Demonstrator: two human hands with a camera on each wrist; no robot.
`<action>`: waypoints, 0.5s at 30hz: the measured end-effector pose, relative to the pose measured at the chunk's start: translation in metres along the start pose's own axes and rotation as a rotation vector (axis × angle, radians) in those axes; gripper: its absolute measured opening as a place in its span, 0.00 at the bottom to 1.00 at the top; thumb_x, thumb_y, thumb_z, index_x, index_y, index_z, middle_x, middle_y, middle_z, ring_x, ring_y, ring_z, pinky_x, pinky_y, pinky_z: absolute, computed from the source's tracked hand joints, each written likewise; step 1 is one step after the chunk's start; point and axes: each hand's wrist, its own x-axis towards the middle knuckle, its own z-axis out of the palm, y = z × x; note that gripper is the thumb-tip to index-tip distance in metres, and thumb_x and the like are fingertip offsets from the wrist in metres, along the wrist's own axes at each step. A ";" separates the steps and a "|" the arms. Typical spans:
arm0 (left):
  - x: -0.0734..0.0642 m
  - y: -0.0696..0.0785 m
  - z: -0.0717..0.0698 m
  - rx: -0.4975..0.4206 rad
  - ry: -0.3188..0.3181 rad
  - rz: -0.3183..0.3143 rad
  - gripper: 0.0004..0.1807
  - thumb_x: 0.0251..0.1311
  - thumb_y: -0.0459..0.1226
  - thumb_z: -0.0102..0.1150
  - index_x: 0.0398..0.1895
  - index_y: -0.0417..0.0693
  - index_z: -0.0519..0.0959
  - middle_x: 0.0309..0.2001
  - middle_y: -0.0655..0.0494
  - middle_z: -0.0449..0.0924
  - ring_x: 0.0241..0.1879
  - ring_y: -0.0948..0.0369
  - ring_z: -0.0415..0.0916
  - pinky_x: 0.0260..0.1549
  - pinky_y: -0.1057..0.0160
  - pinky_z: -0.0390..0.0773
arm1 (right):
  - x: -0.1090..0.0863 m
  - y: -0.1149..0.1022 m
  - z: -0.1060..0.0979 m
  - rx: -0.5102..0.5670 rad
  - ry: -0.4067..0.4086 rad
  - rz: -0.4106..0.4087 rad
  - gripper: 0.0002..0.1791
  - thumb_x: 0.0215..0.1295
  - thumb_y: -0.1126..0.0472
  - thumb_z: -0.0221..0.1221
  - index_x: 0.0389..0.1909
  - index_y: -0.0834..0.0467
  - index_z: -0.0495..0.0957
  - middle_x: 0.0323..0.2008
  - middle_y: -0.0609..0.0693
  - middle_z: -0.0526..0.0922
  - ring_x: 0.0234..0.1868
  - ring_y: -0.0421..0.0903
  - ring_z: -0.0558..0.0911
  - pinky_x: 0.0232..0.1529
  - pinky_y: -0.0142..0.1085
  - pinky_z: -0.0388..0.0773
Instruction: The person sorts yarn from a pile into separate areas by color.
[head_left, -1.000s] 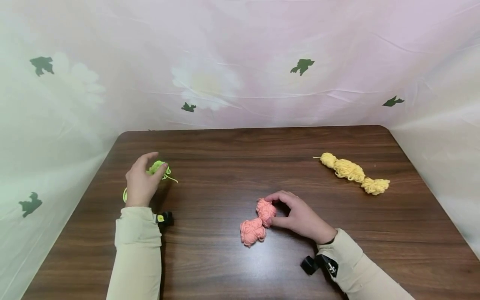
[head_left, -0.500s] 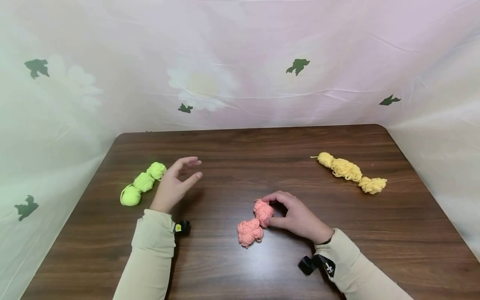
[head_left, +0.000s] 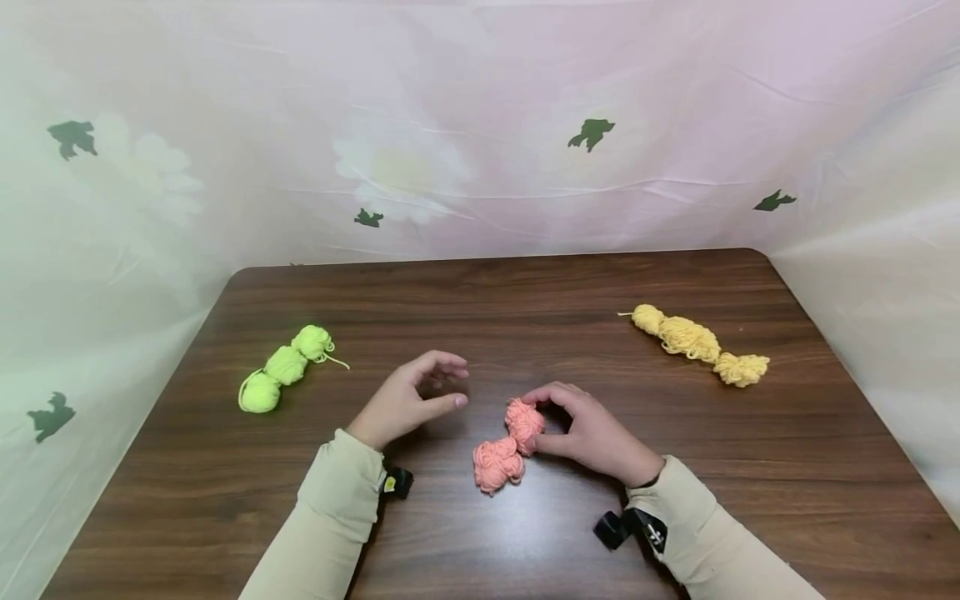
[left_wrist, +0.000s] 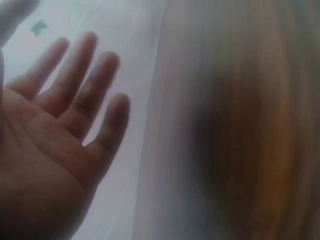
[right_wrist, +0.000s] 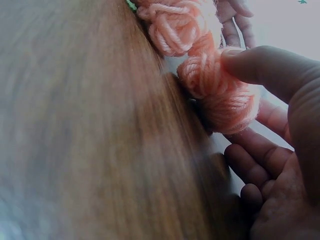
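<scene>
On the middle of the table lies a pink yarn skein (head_left: 498,465), pinched in to form two bunches. My right hand (head_left: 592,433) holds its upper bunch between thumb and fingers; the right wrist view shows the thumb (right_wrist: 250,62) pressing the pink strands. To the left of the skein, my left hand (head_left: 412,398) hovers over the wood with nothing in it. Its fingers (left_wrist: 102,80) are parted and fairly straight in the left wrist view. A lime green yarn skein (head_left: 286,365), tied into three bunches, lies farther left, apart from the hand.
A yellow yarn skein (head_left: 688,338) lies at the back right of the brown wooden table (head_left: 480,308), with a loose end at its left. A pale floral cloth (head_left: 495,100) hangs behind and on both sides of the table.
My left hand has come away from the green skein and moved right, toward the pink one. The green skein now lies uncovered. My right hand keeps its hold on the pink skein.
</scene>
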 end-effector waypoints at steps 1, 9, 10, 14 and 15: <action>-0.001 0.001 0.002 0.008 -0.021 -0.003 0.24 0.59 0.38 0.72 0.57 0.42 0.77 0.51 0.50 0.84 0.51 0.51 0.79 0.53 0.48 0.76 | 0.000 0.000 0.000 0.000 0.000 -0.002 0.26 0.52 0.54 0.77 0.53 0.46 0.81 0.51 0.37 0.81 0.55 0.41 0.77 0.59 0.42 0.72; -0.008 0.004 0.016 -0.023 -0.176 0.001 0.24 0.58 0.39 0.73 0.56 0.43 0.77 0.50 0.53 0.83 0.50 0.54 0.80 0.52 0.52 0.78 | 0.002 -0.001 0.001 0.003 0.002 -0.006 0.26 0.51 0.55 0.77 0.52 0.46 0.81 0.51 0.36 0.81 0.55 0.41 0.77 0.59 0.42 0.72; -0.009 0.005 0.018 -0.033 -0.191 -0.003 0.24 0.57 0.39 0.73 0.56 0.43 0.77 0.50 0.52 0.83 0.50 0.54 0.80 0.52 0.52 0.78 | 0.001 -0.001 0.001 0.000 0.002 -0.007 0.26 0.51 0.55 0.77 0.53 0.46 0.81 0.51 0.37 0.82 0.55 0.41 0.77 0.59 0.42 0.72; -0.012 0.006 0.026 -0.034 -0.242 0.003 0.25 0.56 0.40 0.74 0.56 0.44 0.78 0.51 0.54 0.83 0.53 0.57 0.78 0.56 0.54 0.76 | 0.001 -0.001 0.001 -0.011 0.002 -0.008 0.26 0.52 0.53 0.76 0.53 0.46 0.81 0.51 0.37 0.81 0.54 0.41 0.78 0.59 0.42 0.72; -0.013 0.007 0.028 -0.021 -0.251 0.007 0.25 0.56 0.41 0.74 0.56 0.45 0.78 0.52 0.55 0.82 0.54 0.58 0.78 0.57 0.55 0.75 | 0.001 -0.001 0.001 -0.011 0.001 -0.007 0.25 0.53 0.53 0.76 0.53 0.46 0.81 0.51 0.37 0.81 0.54 0.41 0.78 0.59 0.42 0.72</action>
